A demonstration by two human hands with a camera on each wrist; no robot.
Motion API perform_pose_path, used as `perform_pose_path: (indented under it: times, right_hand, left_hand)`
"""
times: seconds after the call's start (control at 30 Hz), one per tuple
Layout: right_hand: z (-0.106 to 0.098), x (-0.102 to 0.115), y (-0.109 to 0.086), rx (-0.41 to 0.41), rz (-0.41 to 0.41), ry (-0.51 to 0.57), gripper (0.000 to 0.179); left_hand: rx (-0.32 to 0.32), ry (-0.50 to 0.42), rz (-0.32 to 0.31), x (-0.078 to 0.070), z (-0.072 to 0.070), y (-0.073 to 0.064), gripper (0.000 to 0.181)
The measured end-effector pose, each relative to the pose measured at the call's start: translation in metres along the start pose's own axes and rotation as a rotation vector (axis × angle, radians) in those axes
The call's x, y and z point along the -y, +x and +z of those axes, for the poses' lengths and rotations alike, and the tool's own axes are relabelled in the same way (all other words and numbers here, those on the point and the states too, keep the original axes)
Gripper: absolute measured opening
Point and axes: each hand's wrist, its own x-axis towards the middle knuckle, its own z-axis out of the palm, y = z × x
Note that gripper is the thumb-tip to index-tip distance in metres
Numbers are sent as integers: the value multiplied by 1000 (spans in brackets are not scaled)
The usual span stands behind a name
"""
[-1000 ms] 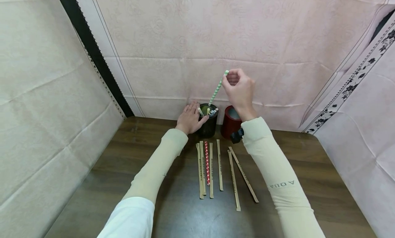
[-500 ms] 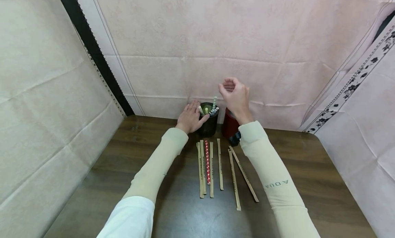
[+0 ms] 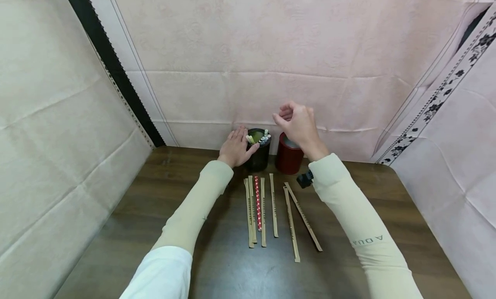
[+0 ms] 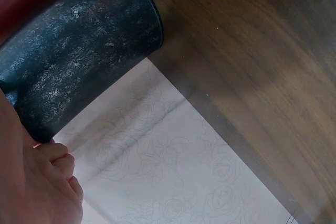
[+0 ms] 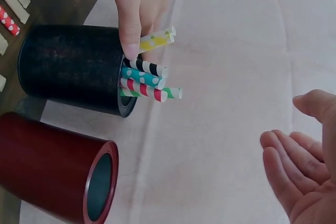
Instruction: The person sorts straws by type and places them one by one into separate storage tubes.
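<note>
Now the green-striped straw (image 5: 176, 93) has sunk into the black cup (image 5: 71, 69), freeing my right hand (image 3: 300, 124), fingers loose; my left hand (image 3: 234, 148), fingers straight, braces it.

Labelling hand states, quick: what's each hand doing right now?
Left hand: holding the black cup at its rim.
Right hand: open, fingers loosely bent, holding nothing.

The person wore close-fitting, pale cream arm sleeves: the left arm sleeve (image 3: 190, 208) bore a small dark mark, the right arm sleeve (image 3: 348, 204) a row of dark capital letters (image 3: 367, 241). A white garment sleeve (image 3: 162, 271) covered the upper left arm; a small black device (image 3: 305, 179) sat by the right wrist.
</note>
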Motion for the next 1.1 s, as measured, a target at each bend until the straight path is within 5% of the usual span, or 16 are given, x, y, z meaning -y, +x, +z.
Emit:
perform_pose_path:
  times: [0.5, 1.1]
  right_hand:
    - [-3, 4, -23, 225, 88, -116, 37]
    - [30, -17, -47, 391, 114, -144, 36]
  left_hand:
    - [5, -8, -10, 2, 0, 0, 90]
    - [-3, -16, -8, -1, 0, -1, 90]
